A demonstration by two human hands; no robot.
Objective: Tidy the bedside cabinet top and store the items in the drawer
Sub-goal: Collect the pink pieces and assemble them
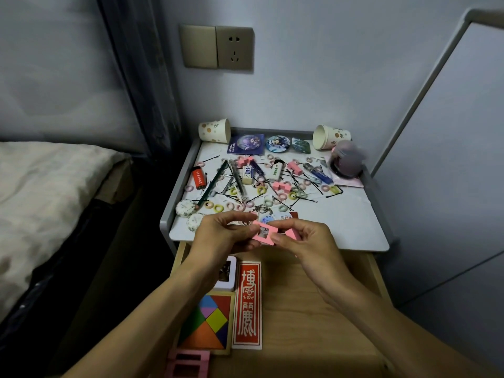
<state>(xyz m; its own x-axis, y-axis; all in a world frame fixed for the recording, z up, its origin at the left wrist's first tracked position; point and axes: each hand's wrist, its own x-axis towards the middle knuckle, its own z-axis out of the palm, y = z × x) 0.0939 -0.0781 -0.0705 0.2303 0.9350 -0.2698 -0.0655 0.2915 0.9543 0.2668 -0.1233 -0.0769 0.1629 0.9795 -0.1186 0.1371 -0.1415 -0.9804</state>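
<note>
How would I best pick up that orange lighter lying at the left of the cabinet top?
Probably from straight above, pinching the orange plastic lighter across its long sides at mid-body: it lies flat, so only those narrow sides offer fingers a hold.

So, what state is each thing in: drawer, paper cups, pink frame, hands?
Drawer: open.
Left paper cup: lying on its side.
Right paper cup: lying on its side.
Pink frame: held in the air.
Left hand: pinches the pink frame.
Right hand: pinches the pink frame.
</note>
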